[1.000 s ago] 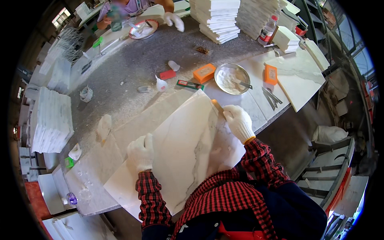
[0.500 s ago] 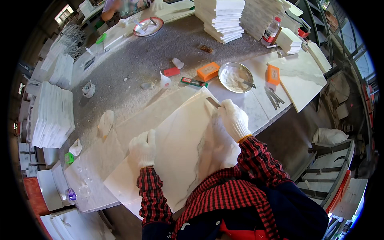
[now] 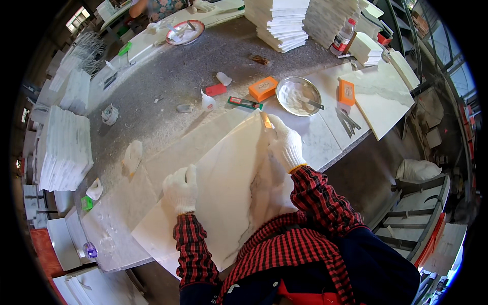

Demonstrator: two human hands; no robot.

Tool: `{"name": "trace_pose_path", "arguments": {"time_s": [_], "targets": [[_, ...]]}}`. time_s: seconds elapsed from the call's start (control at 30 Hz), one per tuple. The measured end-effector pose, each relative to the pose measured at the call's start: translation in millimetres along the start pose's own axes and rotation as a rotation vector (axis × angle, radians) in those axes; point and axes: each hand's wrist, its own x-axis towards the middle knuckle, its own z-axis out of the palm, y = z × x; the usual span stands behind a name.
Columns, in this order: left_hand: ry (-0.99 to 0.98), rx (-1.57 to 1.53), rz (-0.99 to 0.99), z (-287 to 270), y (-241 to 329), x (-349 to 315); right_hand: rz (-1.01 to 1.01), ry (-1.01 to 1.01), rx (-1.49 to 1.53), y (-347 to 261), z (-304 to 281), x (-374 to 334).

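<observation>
Our white, grey-veined slab [image 3: 223, 173] lies aslant on the surface [image 3: 152, 76], its near end jutting out toward our body. Our right hand [image 3: 285, 144] pinches a flat scraper [image 3: 266, 120] at the slab's far corner; our left hand [image 3: 180, 190] rests at the left edge, though we cannot tell how firmly its fingers close. We judge the work to be under way at that corner; how much of the edge is done or left, we cannot tell. Beyond, the bowl [image 3: 315, 85] holds plenty of white paste [image 3: 292, 96], and loose blades [image 3: 347, 122] lie to its right. Farther out stand tile stacks [image 3: 279, 25].
</observation>
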Motion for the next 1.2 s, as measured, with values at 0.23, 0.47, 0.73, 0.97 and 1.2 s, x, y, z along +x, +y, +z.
{"name": "trace_pose_path", "arguments": {"time_s": [0.23, 0.47, 0.73, 0.97, 1.2], "targets": [[0.011, 0.012, 0.022, 2, -4, -1, 0.125, -0.165, -0.207, -22, -6, 11], [0.001, -0.010, 0.033, 3, -5, 0, 0.071, -0.062, -0.154, -13, 10, 12], [-0.006, -0.026, 0.041, 0, 0, 2, 0.118, -0.141, -0.209, -17, 9, 18], [-0.020, 0.000, 0.058, -1, 2, 4, 0.055, -0.135, -0.241, -13, 11, 20], [-0.003, -0.013, 0.046, 2, -1, 2, 0.121, -0.231, -0.222, -20, 4, 19]]}}
